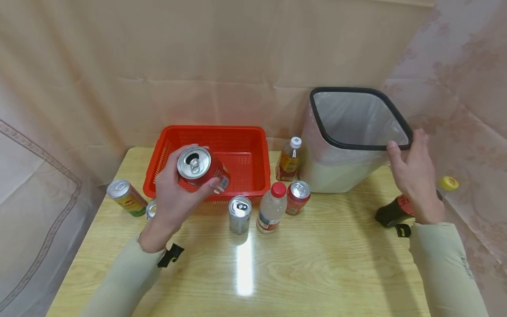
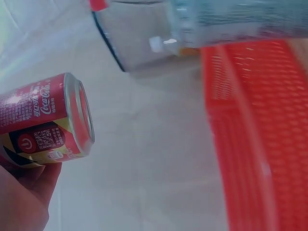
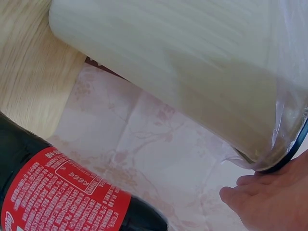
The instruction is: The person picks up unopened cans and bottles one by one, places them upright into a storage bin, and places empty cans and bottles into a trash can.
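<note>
My left hand (image 1: 176, 187) grips a red Coca-Cola can (image 1: 210, 174), its top opened and tilted toward me, above the near left part of the red plastic basket (image 1: 263, 176). In the left wrist view the can (image 2: 43, 115) shows its printed side, and the fingers (image 2: 45, 185) curl beneath it. My right hand (image 1: 413, 176) holds the near right corner of the trash bin (image 1: 328, 171) by its black rim, with the thumb on the front side and the fingers along the right side. A clear liner covers the bin's inside and folds over the rim.
A silver can (image 1: 239, 215), a red-capped bottle (image 1: 272, 209), a red can (image 1: 298, 198) and a white-capped bottle (image 1: 289, 160) stand near the basket. A yellow-green can (image 1: 128, 198) stands left. Under my right forearm lies a dark Coca-Cola bottle (image 1: 396, 211) with a yellow cap.
</note>
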The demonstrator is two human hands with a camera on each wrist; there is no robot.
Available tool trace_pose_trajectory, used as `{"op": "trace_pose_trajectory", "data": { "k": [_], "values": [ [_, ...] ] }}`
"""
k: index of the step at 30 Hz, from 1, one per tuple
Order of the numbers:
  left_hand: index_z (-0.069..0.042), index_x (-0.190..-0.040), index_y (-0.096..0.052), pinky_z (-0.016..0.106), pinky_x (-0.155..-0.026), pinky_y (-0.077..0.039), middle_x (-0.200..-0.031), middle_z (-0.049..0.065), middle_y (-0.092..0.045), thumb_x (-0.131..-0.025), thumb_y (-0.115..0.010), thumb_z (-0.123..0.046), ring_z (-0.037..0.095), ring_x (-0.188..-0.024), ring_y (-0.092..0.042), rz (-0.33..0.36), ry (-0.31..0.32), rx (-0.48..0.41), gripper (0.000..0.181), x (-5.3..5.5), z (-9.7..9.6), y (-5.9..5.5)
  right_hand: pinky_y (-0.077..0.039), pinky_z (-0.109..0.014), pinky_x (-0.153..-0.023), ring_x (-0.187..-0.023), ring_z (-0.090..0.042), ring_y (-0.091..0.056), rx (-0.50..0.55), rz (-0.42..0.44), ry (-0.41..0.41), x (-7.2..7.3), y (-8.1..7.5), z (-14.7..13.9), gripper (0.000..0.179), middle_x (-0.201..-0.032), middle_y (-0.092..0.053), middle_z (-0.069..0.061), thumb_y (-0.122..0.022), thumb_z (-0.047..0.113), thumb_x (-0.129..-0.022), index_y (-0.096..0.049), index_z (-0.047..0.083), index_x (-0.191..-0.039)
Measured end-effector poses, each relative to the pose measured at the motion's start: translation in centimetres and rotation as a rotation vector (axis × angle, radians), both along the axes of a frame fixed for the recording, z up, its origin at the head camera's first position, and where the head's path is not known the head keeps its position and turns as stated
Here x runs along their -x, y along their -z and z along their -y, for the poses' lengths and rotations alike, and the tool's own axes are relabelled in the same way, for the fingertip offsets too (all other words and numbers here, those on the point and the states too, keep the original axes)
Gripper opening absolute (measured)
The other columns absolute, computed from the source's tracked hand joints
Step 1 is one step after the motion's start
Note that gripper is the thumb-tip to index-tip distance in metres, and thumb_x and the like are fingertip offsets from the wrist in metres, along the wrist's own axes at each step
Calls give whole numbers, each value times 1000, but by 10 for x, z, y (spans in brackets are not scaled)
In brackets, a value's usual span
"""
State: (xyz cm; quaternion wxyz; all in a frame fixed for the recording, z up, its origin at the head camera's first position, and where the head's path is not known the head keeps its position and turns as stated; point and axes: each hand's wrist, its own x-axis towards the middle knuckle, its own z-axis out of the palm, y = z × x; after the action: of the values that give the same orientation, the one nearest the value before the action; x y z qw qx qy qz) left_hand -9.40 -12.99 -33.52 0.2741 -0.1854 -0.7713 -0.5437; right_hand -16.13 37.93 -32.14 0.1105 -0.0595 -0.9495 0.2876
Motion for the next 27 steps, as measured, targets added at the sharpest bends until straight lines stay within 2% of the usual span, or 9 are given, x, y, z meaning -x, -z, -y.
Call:
{"op": "trace_pose_trajectory", "data": {
  "k": [2, 4, 6, 8, 11, 14, 16, 20, 27],
  "values": [
    [-1, -140, -54, 23, -98, -53, -132, 8, -67, -82, -85, -19, 16, -121, -61, -21, 20, -5, 69, 6, -6, -8, 1, -56, -126, -157, -39, 8, -3, -6, 5, 0, 0, 1, 83, -171, 11, -17, -32, 51, -108, 6, 3, -165],
    [0, -140, -53, 24, -97, -54, -132, 9, -67, -86, -84, -34, 17, -121, -62, -47, 39, -2, 71, 12, -13, -16, -1, -55, -126, -157, -40, 5, -5, -14, 11, 1, 1, 2, 83, -171, 9, -18, -32, 51, -108, 5, 3, -165],
    [2, -139, -52, 26, -97, -55, -131, 10, -67, -88, -80, -49, 19, -120, -63, -86, 62, 16, 77, 19, -21, -23, -2, -56, -126, -157, -41, 4, -5, -20, 16, 1, 2, 3, 83, -171, 7, -20, -33, 51, -108, 3, 2, -165],
    [2, -138, -52, 29, -96, -56, -130, 10, -68, -89, -75, -58, 20, -120, -63, -119, 88, 27, 82, 25, -29, -31, -3, -56, -127, -157, -41, 2, -1, -26, 19, 1, 2, 5, 83, -171, 6, -21, -33, 51, -107, 3, 2, -165],
    [4, -139, -50, 34, -96, -58, -130, 11, -67, -89, -80, -45, 19, -120, -62, -161, 133, 47, 76, 34, -41, -42, -3, -56, -126, -157, -39, 3, 6, -21, 19, 1, 3, 6, 84, -171, 7, -20, -32, 52, -107, 3, 3, -165],
    [4, -139, -49, 37, -95, -59, -131, 12, -65, -85, -85, -25, 19, -121, -61, -181, 175, 59, 71, 44, -54, -52, -3, -57, -126, -157, -39, 3, 11, -19, 17, 2, 4, 6, 84, -171, 7, -19, -32, 52, -107, 4, 4, -165],
    [4, -139, -48, 37, -94, -59, -132, 12, -64, -84, -86, -19, 19, -121, -61, -184, 186, 78, 71, 51, -63, -58, -3, -57, -126, -157, -39, 3, 16, -15, 17, 2, 4, 7, 84, -171, 8, -18, -32, 53, -107, 4, 5, -166],
    [2, -140, -48, 35, -95, -58, -135, 12, -62, -84, -86, -18, 18, -124, -58, -147, 216, 88, 70, 65, -79, -70, -3, -59, -126, -157, -40, 4, 19, -2, 18, 2, 4, 9, 84, -171, 9, -17, -31, 55, -107, 5, 6, -166],
    [-3, -145, -43, 30, -96, -56, -141, 9, -56, -87, -82, -24, 16, -129, -53, 29, 305, 45, 73, 81, -109, -90, -4, -60, -125, -157, -42, 3, 11, 7, 20, 4, 2, 12, 85, -170, 9, -19, -31, 55, -107, 5, 5, -165]
  ]
}}
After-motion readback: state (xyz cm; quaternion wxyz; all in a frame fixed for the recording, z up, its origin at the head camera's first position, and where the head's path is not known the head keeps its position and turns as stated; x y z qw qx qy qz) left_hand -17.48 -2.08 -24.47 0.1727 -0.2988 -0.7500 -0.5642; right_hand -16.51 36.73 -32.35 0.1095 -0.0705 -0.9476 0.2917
